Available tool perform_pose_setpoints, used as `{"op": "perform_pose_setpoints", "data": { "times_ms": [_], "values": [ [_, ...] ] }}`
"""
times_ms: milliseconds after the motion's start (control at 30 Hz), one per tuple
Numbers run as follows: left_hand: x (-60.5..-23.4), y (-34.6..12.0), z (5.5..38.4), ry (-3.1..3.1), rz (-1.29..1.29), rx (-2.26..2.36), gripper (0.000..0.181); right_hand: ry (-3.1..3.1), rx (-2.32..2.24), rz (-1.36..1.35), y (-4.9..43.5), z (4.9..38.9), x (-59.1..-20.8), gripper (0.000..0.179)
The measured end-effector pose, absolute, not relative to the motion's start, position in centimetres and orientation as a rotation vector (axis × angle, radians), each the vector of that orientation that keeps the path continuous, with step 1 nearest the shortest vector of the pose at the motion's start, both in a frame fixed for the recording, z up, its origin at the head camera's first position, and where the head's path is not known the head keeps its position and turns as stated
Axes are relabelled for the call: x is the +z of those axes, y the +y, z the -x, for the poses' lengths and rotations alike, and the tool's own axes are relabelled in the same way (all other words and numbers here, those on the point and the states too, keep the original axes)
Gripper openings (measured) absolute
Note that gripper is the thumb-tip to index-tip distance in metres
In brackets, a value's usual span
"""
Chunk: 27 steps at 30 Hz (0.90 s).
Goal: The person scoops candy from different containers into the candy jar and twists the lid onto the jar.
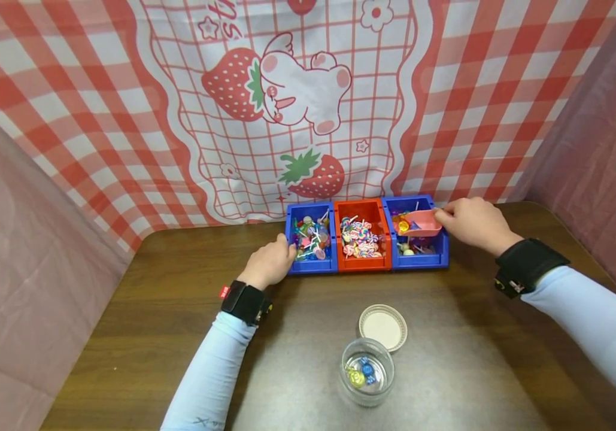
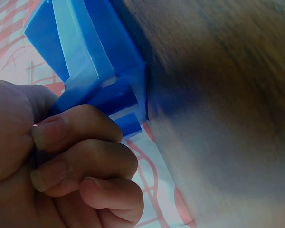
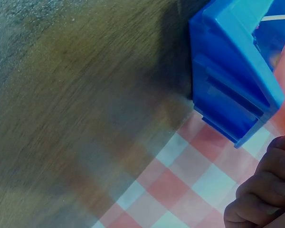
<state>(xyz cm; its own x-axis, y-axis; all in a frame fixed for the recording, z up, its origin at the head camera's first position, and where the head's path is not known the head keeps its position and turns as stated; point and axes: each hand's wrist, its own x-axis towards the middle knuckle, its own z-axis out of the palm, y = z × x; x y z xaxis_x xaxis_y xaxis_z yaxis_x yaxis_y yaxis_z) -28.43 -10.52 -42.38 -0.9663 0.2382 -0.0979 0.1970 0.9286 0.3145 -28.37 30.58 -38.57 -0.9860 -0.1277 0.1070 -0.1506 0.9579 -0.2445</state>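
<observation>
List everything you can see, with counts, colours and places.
Left bin: one, blue, row's left end
Middle bin: one, red, row's middle
Right bin: one, blue, row's right end
Sweets: many, multicoloured, in bins, scoop and jar
Scoop: one, pink, over right bin
Jar: one, clear, front of table
Lid: one, whitish, just behind jar
Table: one, brown, under bins
Cloth: one, red and white, behind table
Curtains: two, pink, either side
Sleeves: two, pale blue, on forearms
Wristbands: two, black, on wrists
Left grip: one, bare, holding left bin's side
Right grip: one, bare, holding scoop
</observation>
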Motion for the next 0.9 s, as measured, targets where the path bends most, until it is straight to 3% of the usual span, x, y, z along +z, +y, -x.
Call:
{"op": "perform_pose_setpoints", "data": {
  "times_ms": [900],
  "values": [
    [-42.3, -10.5, 28.3, 2.945, -0.331, 0.468, 0.041, -2.968, 0.59, -0.177, 32.4, 27.7, -38.5, 0.05]
  ]
}}
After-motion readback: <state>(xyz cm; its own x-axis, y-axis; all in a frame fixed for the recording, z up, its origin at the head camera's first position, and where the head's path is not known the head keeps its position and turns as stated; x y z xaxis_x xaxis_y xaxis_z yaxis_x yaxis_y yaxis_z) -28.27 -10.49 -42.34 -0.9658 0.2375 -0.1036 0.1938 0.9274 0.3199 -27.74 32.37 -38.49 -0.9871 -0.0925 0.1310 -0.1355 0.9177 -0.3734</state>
